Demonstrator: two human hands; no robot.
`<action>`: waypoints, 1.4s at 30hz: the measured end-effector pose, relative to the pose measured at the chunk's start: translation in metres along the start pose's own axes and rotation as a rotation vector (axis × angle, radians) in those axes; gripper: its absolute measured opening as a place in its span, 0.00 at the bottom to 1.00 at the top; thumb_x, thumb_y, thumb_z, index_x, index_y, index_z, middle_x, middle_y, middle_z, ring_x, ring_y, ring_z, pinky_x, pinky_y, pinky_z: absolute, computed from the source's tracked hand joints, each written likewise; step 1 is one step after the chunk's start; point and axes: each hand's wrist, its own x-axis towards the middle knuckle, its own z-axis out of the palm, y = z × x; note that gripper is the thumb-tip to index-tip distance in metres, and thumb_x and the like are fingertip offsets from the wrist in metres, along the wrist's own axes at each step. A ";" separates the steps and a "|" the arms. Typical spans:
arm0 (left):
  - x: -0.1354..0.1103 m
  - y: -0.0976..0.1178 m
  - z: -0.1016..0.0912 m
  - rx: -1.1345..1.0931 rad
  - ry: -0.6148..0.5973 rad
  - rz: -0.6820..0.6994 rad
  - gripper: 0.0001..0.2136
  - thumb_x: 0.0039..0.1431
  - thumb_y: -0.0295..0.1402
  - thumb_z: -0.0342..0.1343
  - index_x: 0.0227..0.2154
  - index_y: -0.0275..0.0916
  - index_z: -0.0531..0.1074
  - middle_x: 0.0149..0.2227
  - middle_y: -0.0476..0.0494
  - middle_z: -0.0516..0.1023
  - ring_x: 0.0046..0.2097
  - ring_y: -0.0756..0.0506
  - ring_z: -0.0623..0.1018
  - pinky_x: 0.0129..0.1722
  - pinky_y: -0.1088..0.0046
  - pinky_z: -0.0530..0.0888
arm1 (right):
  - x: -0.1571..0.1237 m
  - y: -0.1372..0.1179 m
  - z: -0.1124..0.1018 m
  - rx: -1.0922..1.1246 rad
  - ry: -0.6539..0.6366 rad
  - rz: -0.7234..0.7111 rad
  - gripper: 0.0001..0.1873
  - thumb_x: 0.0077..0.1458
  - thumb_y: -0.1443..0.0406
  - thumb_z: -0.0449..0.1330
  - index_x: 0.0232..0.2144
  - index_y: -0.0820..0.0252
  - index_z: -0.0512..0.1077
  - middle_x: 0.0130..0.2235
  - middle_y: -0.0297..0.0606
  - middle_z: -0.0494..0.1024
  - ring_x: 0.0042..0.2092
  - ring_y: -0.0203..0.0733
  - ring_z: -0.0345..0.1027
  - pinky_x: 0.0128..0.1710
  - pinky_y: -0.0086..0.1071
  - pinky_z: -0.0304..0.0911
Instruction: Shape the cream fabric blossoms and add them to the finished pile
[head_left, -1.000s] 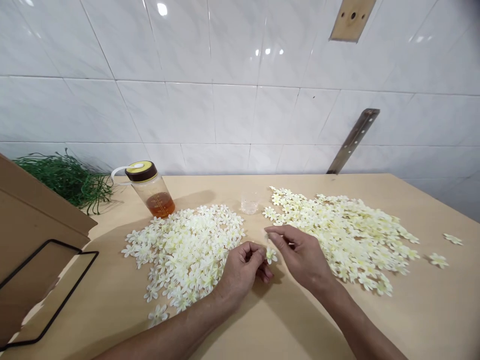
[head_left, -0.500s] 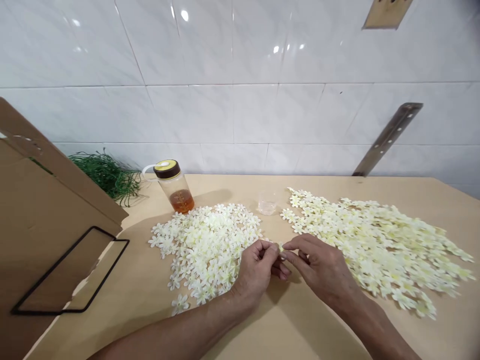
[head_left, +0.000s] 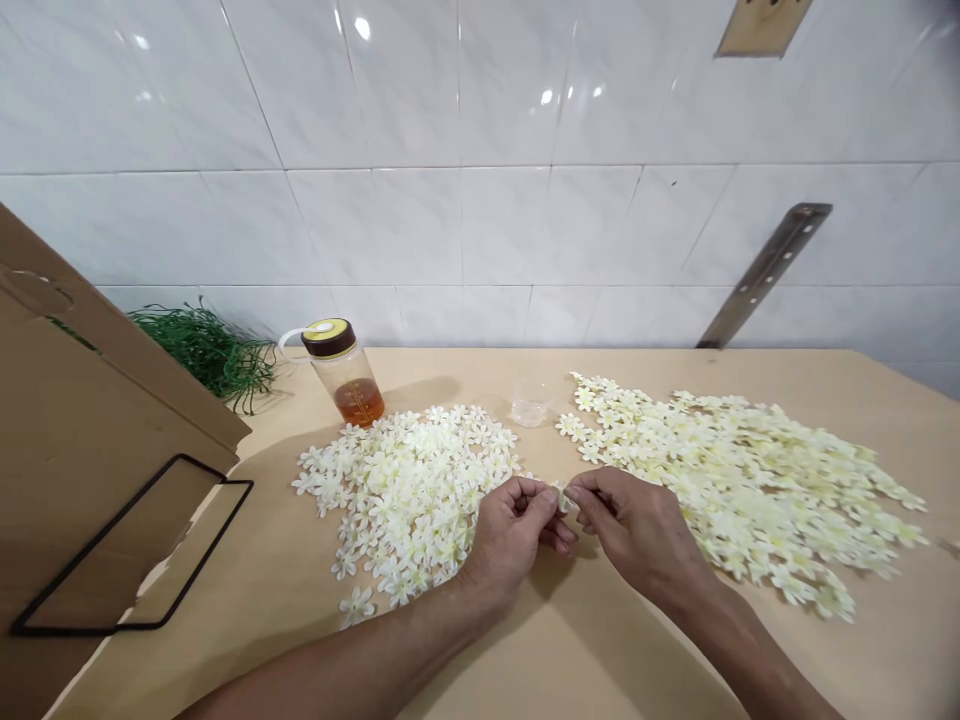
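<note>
Fingers of your left hand point(head_left: 517, 530) are pinched narrow around a pale flower point(head_left: 564, 497); those of your right hand point(head_left: 634, 525) close in at its right side, but you cannot tell from the head view whether they grip it or only touch. It is between both hands, just above the table point(head_left: 637, 660).

As a judgement, you are partway through: this one flower is being worked on, with a left heap point(head_left: 420, 500) and a wider right spread point(head_left: 750, 480) of similar flowers lying apart. Which of the two is finished is not shown, though plainly many flowers lie on each side.

Far left, beside the left heap, your lidded bottle point(head_left: 341, 365) holds amber liquid point(head_left: 360, 402) in its lower part. At the far middle, between the flower groups, stands a small transparent cup point(head_left: 529, 410); its contents are too faint to tell.
</note>
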 end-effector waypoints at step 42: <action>0.000 0.001 0.002 0.028 0.001 0.027 0.12 0.54 0.39 0.58 0.29 0.33 0.69 0.22 0.44 0.75 0.21 0.50 0.74 0.23 0.75 0.72 | 0.000 -0.001 0.001 0.021 0.001 -0.113 0.09 0.60 0.64 0.55 0.30 0.56 0.74 0.30 0.34 0.77 0.32 0.38 0.70 0.33 0.30 0.61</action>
